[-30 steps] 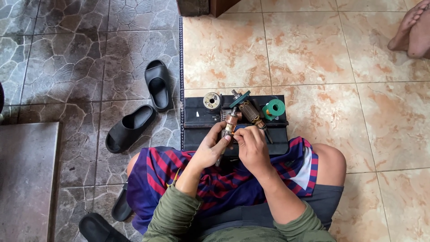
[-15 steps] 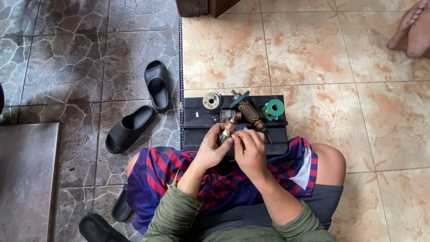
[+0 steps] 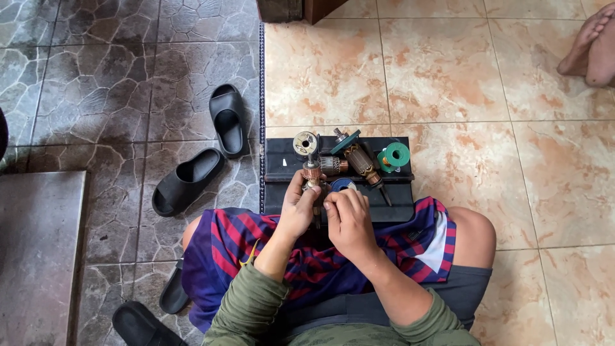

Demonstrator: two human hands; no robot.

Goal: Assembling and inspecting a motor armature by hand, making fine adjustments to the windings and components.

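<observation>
I sit on the floor with a black mat (image 3: 400, 202) in front of my lap. My left hand (image 3: 298, 208) grips a small motor armature (image 3: 312, 173) with a copper-coloured commutator, held upright over the mat's near edge. My right hand (image 3: 346, 218) is beside it, fingers pinched at the armature's lower end, partly covering a blue round part (image 3: 343, 184). On the mat lie a second, larger armature (image 3: 360, 161), a round metal bearing piece (image 3: 305, 143) and a green spool (image 3: 394, 156).
Two black slippers (image 3: 204, 154) lie on the dark stone tiles to the left, with other dark footwear (image 3: 142, 324) at the bottom left. Another person's bare feet (image 3: 592, 48) show at the top right. A wooden furniture base (image 3: 295, 9) stands at the top.
Both hands have drawn nearer to me with the small armature, which now stands more upright. The items on the mat have not moved.
</observation>
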